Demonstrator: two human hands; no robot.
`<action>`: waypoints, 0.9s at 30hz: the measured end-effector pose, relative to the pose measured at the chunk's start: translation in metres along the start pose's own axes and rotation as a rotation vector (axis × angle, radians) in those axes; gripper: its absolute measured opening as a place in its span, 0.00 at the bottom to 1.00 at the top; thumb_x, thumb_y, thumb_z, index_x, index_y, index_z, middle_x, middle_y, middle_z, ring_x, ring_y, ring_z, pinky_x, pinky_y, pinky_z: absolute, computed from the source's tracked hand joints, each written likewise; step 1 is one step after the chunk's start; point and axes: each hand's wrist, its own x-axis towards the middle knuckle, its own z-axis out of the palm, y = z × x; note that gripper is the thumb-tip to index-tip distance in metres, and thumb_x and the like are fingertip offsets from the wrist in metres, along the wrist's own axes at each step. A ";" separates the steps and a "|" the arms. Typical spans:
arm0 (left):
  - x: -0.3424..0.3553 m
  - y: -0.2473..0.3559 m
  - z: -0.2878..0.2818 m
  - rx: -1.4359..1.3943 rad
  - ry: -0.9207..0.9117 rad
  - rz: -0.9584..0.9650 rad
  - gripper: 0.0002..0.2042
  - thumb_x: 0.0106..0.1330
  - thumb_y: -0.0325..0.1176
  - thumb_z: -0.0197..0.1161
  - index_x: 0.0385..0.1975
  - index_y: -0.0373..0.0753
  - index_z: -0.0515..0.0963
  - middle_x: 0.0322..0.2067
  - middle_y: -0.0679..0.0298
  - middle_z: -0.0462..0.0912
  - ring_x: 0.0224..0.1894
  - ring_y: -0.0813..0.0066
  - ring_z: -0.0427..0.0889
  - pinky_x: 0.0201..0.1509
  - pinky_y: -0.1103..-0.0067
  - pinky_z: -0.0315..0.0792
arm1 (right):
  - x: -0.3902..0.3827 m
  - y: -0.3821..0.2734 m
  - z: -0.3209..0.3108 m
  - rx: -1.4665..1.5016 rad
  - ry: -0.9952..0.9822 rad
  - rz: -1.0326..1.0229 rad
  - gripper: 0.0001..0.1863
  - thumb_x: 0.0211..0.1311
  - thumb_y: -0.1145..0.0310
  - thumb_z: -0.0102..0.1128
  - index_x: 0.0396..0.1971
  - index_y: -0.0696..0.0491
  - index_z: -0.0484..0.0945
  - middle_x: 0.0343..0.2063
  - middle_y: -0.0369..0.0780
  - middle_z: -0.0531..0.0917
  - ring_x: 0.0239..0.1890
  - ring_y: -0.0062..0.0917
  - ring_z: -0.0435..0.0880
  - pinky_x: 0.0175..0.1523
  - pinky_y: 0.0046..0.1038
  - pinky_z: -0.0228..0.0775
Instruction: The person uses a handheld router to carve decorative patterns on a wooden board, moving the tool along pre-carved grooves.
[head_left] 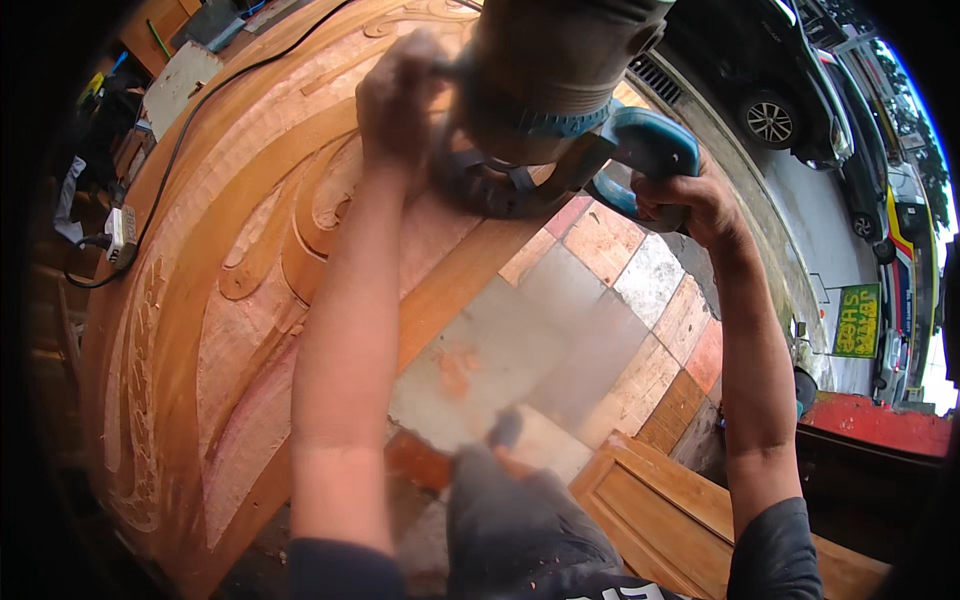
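A large plunge router [548,95] with a dark, dusty motor housing and teal parts sits over the edge of a carved wooden panel [262,185]. My right hand [705,200] is wrapped round its teal loop handle. On the other side, my left hand [400,105] is closed at the router's side grip, slightly smeared by motion. Below the housing, the dark router base [500,190] rests near the panel's edge. The bit is hidden. Curved scrolls and leaf shapes stand raised from the panel's paler, rough-cut ground.
A black cord [190,125] runs along the panel's far left to a white power socket block [121,235]. Worn patchwork tiles [500,350] cover the floor. A framed wooden panel [660,500] lies at lower right. Parked cars [775,110] and a yellow-green sign [857,320] stand outside.
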 end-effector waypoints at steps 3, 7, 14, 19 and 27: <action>0.001 -0.004 0.000 -0.003 -0.001 -0.089 0.27 0.77 0.55 0.51 0.50 0.34 0.84 0.32 0.65 0.84 0.30 0.77 0.83 0.29 0.79 0.78 | -0.003 0.003 0.004 0.013 0.007 -0.026 0.26 0.51 0.70 0.71 0.54 0.59 0.85 0.24 0.33 0.80 0.25 0.17 0.76 0.34 0.23 0.69; 0.005 -0.003 -0.001 -0.144 -0.098 -0.171 0.22 0.77 0.51 0.56 0.52 0.38 0.82 0.40 0.66 0.85 0.38 0.80 0.82 0.39 0.82 0.76 | -0.002 0.008 0.005 0.046 0.007 -0.116 0.25 0.51 0.72 0.72 0.53 0.59 0.83 0.23 0.34 0.79 0.24 0.18 0.77 0.34 0.22 0.68; 0.014 -0.020 -0.001 -0.144 -0.079 0.263 0.16 0.81 0.47 0.56 0.45 0.40 0.80 0.32 0.74 0.77 0.32 0.87 0.71 0.32 0.84 0.65 | -0.004 -0.009 0.014 0.027 -0.040 -0.052 0.26 0.49 0.74 0.67 0.53 0.60 0.81 0.22 0.35 0.78 0.22 0.19 0.76 0.31 0.23 0.68; 0.008 -0.016 -0.007 -0.276 -0.161 -0.067 0.16 0.80 0.50 0.57 0.43 0.42 0.78 0.32 0.76 0.75 0.30 0.88 0.68 0.30 0.85 0.63 | 0.003 -0.023 0.006 -0.010 -0.075 0.003 0.27 0.51 0.72 0.65 0.54 0.62 0.82 0.20 0.35 0.76 0.20 0.19 0.73 0.29 0.23 0.66; 0.017 -0.014 -0.003 -0.381 -0.169 -0.004 0.15 0.78 0.52 0.62 0.41 0.46 0.75 0.30 0.77 0.71 0.27 0.91 0.65 0.28 0.87 0.62 | 0.007 -0.007 0.004 -0.007 -0.053 -0.079 0.25 0.51 0.71 0.63 0.52 0.62 0.83 0.21 0.35 0.76 0.21 0.18 0.73 0.30 0.22 0.65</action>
